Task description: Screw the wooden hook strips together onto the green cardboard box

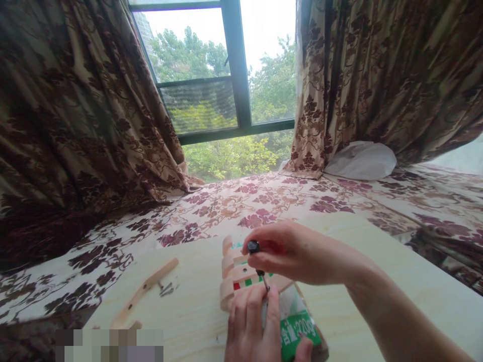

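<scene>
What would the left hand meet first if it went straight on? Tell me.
The left hand would likely meet the nearest wooden slat, right at its fingertips; the tip of the screwdriver is close too, but depth there is unclear.

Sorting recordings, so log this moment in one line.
right hand: grips screwdriver | left hand: fingers near screwdriver's tip | screws: loose beside curved wooden piece

Looks out through a dark-framed window [237,65] onto leafy green trees [196,55] and pale, bright sky [262,27]. Hangs brown floral curtains [90,95] at both sides, dim in their folds. Spreads matching floral cloth [226,198] below, with a whitish bundle [361,161] near the right curtain [362,75] and a pale wood surface [362,246] in front.
</scene>
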Action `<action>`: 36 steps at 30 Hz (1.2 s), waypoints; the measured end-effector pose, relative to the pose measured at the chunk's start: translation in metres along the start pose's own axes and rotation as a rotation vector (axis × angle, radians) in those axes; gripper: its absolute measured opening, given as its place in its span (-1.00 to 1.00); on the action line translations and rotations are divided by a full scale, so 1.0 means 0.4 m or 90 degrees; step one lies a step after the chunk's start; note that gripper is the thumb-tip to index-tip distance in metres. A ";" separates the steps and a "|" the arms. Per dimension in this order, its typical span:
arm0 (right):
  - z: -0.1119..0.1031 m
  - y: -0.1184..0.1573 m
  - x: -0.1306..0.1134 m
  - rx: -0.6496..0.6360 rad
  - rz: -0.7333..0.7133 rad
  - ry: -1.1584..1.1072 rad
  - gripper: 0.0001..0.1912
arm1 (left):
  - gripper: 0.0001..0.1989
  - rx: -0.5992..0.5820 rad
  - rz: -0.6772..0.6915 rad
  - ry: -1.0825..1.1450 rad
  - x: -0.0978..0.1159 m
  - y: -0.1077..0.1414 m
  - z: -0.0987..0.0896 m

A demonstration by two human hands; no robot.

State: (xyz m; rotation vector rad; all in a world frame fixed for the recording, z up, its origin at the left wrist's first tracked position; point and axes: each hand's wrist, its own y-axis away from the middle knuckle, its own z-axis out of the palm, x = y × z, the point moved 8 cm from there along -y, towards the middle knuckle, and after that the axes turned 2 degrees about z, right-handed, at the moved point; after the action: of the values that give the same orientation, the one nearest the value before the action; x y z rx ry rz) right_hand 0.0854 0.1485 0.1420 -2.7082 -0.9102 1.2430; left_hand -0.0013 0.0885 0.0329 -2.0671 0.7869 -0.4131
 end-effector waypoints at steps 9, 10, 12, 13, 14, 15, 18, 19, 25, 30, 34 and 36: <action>-0.029 0.003 0.031 0.047 0.032 0.042 -0.78 | -0.49 0.062 -0.102 0.021 0.015 -0.010 -0.017; -0.027 0.006 0.023 0.031 0.020 0.028 -0.81 | -0.49 0.070 -0.109 0.018 0.017 -0.008 -0.018; -0.022 0.011 0.007 0.009 -0.005 0.002 -0.80 | -0.50 0.073 -0.127 0.016 0.018 -0.006 -0.017; -0.021 0.012 0.003 0.003 -0.013 -0.001 -0.81 | -0.50 0.068 -0.134 0.017 0.018 -0.004 -0.015; -0.020 0.012 0.002 0.003 -0.018 0.005 -0.82 | -0.50 0.064 -0.139 0.018 0.017 -0.004 -0.014; -0.020 0.010 0.005 0.009 -0.018 0.014 -0.82 | -0.50 0.063 -0.139 0.019 0.018 -0.004 -0.013; -0.027 0.002 0.025 0.053 0.000 0.032 -0.78 | -0.50 0.070 -0.114 0.021 0.019 -0.007 -0.016; -0.030 0.000 0.030 0.067 0.006 0.035 -0.77 | -0.50 0.072 -0.106 0.019 0.018 -0.008 -0.017; -0.024 0.008 -0.003 0.042 -0.020 0.057 -0.85 | -0.49 0.004 -0.046 0.006 0.012 -0.010 -0.011; -0.020 -0.001 0.001 0.046 -0.023 0.059 -0.84 | -0.49 -0.033 -0.021 -0.014 0.012 -0.008 -0.009; -0.042 -0.009 0.042 0.114 0.044 0.109 -0.79 | -0.47 -0.008 -0.021 -0.008 0.008 -0.004 -0.007; -0.042 -0.006 0.037 0.105 0.041 0.099 -0.84 | -0.48 -0.004 -0.018 -0.007 0.005 -0.001 -0.004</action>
State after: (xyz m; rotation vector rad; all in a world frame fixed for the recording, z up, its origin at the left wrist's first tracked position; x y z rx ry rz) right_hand 0.1036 0.1616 0.1439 -2.6766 -0.6786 1.0474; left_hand -0.0003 0.0863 0.0341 -2.0876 0.7538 -0.4152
